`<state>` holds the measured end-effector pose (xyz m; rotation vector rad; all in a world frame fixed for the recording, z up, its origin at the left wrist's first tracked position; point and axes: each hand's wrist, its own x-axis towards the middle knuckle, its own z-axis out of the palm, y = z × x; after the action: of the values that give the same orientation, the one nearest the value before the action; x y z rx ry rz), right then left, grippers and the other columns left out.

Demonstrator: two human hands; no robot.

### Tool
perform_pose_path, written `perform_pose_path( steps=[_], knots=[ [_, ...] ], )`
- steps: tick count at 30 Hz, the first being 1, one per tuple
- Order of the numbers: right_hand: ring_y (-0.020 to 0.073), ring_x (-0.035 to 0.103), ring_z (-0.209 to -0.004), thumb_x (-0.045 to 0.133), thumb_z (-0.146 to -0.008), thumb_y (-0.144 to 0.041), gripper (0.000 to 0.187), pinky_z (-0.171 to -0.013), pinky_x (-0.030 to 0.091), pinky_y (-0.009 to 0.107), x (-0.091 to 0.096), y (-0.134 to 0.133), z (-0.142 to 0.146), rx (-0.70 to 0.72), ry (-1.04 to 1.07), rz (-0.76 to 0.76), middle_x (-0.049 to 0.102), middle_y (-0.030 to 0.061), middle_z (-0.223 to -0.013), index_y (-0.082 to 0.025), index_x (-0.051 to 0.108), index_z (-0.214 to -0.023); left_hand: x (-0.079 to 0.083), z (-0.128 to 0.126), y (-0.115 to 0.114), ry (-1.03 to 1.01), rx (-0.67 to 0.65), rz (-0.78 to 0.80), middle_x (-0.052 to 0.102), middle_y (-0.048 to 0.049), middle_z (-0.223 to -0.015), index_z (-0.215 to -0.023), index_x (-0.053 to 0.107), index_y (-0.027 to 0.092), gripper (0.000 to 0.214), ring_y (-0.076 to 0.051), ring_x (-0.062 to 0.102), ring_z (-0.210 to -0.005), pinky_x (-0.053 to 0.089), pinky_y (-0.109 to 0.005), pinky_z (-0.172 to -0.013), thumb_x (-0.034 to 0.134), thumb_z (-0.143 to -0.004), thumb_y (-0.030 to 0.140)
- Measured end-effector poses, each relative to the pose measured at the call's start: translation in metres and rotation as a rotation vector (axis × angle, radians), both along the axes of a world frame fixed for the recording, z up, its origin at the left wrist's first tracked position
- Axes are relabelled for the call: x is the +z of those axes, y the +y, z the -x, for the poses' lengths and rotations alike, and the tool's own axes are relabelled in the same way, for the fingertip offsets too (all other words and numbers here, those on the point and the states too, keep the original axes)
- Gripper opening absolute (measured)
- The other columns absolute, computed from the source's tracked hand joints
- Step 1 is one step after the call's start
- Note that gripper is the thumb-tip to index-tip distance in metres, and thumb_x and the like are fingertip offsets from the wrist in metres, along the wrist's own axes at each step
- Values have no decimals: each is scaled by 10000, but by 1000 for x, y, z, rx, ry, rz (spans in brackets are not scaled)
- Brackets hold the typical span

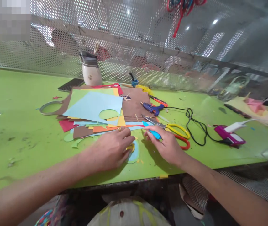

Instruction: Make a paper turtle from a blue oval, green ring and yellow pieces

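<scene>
Two hands low on the green tabletop, near edge. Left hand flat, fingers spread, pressing a light-blue paper disc with a small yellow piece on top; disc mostly hidden beneath the palm. Right hand just right of it, fingers curled around a blue stick, pinched between thumb and forefingers, tip pointing far-left; whether knife, pen or glue stick, impossible to tell. Just beyond the right hand: scissors with yellow and red handles, blades toward the paper stack further left. Farther right, a blue glue gun, its black cord looping to a magenta plug block.

Risks, as judged: stick tip close to left fingertips, so a slip could nick or smear them; yellow piece loose under the fingers, likely to shift off-centre with any sideways push; right wrist near the scissor loops, easy to knock; cord loop within elbow sweep, liable to drag the glue gun.
</scene>
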<state>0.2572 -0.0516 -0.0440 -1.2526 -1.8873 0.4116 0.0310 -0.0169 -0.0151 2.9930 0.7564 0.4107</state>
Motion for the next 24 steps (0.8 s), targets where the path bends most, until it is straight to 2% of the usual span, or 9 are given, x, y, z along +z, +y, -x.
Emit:
perform_pose_path(
  steps=[4,8,11,13,15,18,21,24],
  knots=[
    [174,703,-736,512,-956,-247,218,-702,563,308,-4,9,1,18,50,28,729,48,-879,-200,629,-1135,2,-3,-3,137,62,26,599,-151,-1016,-998,663,125,244,-270,593,-883,500,-402,-757,479,-930,270],
    [170,707,-718,513,-954,-259,205,-686,570,304,-9,13,2,12,117,40,727,47,-861,-195,618,-1118,-1,-8,-6,129,81,30,606,-131,-956,-914,662,136,191,-250,585,-848,501,-374,-728,504,-921,242],
    [163,703,-711,516,-952,-271,203,-682,573,298,-12,14,2,10,160,45,720,40,-850,-196,614,-1113,2,-3,-2,73,80,39,604,-131,-974,-927,651,139,193,-255,583,-886,505,-378,-744,499,-931,258],
    [156,692,-705,515,-954,-287,209,-687,574,297,-14,14,2,5,187,45,712,39,-847,-190,611,-1113,10,8,3,-22,86,28,591,-131,-1020,-1008,640,138,233,-266,579,-948,501,-403,-802,487,-940,300],
    [152,679,-698,517,-954,-302,214,-695,573,303,-16,16,0,-8,208,42,702,42,-845,-182,611,-1105,19,24,8,-118,156,7,580,-130,-1065,-1096,614,134,287,-268,572,-1020,482,-416,-883,460,-951,328],
    [155,669,-677,527,-950,-312,212,-678,570,310,-18,18,-2,-25,225,40,695,45,-833,-175,620,-1083,24,51,9,-35,288,9,597,-120,-1064,-1089,617,150,322,-265,611,-965,493,-418,-854,461,-947,392],
    [156,671,-644,529,-954,-320,212,-651,567,309,-18,17,-3,-22,236,39,699,42,-802,-176,634,-1070,15,73,5,68,351,56,629,-114,-1079,-1122,603,175,328,-269,627,-975,506,-400,-848,461,-948,414],
    [152,671,-635,544,-952,-336,229,-656,568,306,-16,14,-1,-8,250,30,703,31,-786,-189,648,-1094,3,91,-1,61,415,25,650,-109,-1110,-1138,593,177,284,-254,631,-970,500,-394,-863,416,-979,330]
  ],
)
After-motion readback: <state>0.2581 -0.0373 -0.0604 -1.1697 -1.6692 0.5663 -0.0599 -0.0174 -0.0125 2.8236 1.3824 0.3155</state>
